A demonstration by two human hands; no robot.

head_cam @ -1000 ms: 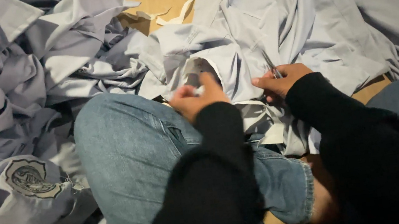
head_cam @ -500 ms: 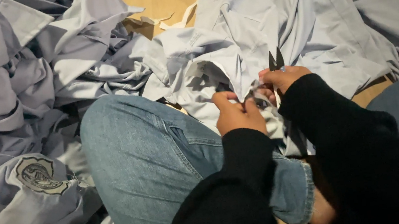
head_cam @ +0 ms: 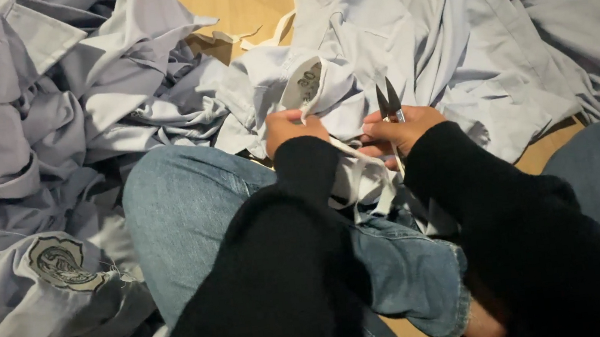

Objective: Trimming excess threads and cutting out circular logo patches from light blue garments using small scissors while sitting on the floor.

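The left hand (head_cam: 294, 128) was closed on a fold of a pale blue shirt (head_cam: 349, 72), pinching the cloth just below a white oval label (head_cam: 303, 84) that stood turned up above the knuckles. The right hand (head_cam: 397, 129) was wrapped around a pair of small thread snips (head_cam: 388, 101), blades pointing up and slightly parted, close beside the left hand but not touching the label. The shirt lay bunched across the bent knee in blue jeans (head_cam: 192, 211), amid a heap of similar shirts spread over the wooden floor (head_cam: 236, 2); another shirt with a round embroidered badge (head_cam: 61, 263) lay well to the left. To trim cleanly here, it seemed wise to keep the fabric taut between the pinching fingers, bring only the blade tips to the stitching or loose thread, and hold the shirt cloth itself clear of the cut. Both forearms, in black sleeves, came in from below and converged over the knee, wrists bent slightly inward.
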